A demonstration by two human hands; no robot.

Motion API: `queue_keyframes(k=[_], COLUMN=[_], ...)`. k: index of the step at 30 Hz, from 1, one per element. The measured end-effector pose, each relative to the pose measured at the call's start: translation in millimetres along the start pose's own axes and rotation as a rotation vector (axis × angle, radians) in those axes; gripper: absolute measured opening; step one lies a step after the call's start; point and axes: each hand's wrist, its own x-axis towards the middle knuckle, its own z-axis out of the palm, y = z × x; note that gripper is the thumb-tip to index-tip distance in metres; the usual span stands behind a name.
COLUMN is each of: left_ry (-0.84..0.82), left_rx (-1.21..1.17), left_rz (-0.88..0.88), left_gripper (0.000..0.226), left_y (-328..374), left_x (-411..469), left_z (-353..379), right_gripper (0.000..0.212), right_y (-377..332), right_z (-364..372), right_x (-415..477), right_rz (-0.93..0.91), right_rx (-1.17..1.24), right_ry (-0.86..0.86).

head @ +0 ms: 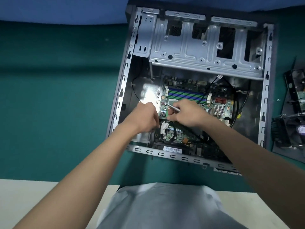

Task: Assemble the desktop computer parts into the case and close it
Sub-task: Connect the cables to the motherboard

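Both bare forearms are reaching forward over the motherboard (189, 96). The left hand (145, 118) is hovering at its left edge, knuckles up and fingers curling downward, their hold hidden. The right hand (186, 113) is pinching a thin screwdriver (173, 107) over its left part, with the tip pointing left.

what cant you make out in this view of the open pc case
Head view, left hand: whether it holds anything; its curled fingers cover their own tips.
Head view, screwdriver: handle buried in the right hand; tip too small to show what it touches.
Head view, loose parts at right: cut off by the frame edge.
Head view, barcode label: print too small to read.
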Motion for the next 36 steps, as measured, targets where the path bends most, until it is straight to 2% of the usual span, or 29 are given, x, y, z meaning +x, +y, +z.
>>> queue_keyframes(k=[8, 12, 21, 28, 33, 36], left_ry=[-0.230, -0.205, -0.197, -0.143, -0.108, -0.072], left_rx=[0.061, 0.114, 0.268, 0.368, 0.427, 0.435], left_rz=[-0.034, -0.028, -0.032, -0.034, 0.026, 0.050], left_gripper=[0.008, 0.023, 0.024, 0.015, 0.012, 0.023], left_y=[-10.0, -15.5, -17.0, -23.0, -26.1, -26.9], left_x=[32.8, 40.2, 47.3, 48.8, 46.9, 46.3], left_z=[18.9, 25.1, 32.8, 38.9, 39.5, 39.0], right_gripper=[0.014, 0.014, 0.015, 0.036, 0.027, 0.018], right_y=[5.3, 6.8, 2.5, -15.8, -20.3, -22.6], right_z=[6.5, 7.7, 4.7, -11.5, -30.7, -32.9], right_x=[0.7, -2.4, -10.0, -30.7, -42.2, -44.0], right_rz=[-0.039, -0.045, -0.109, -0.265, -0.308, -0.347], right_rx=[0.139, 0.181, 0.156, -0.070, -0.291, -0.341], right_ry=[0.142, 0.178, 0.191, 0.045, -0.151, -0.137])
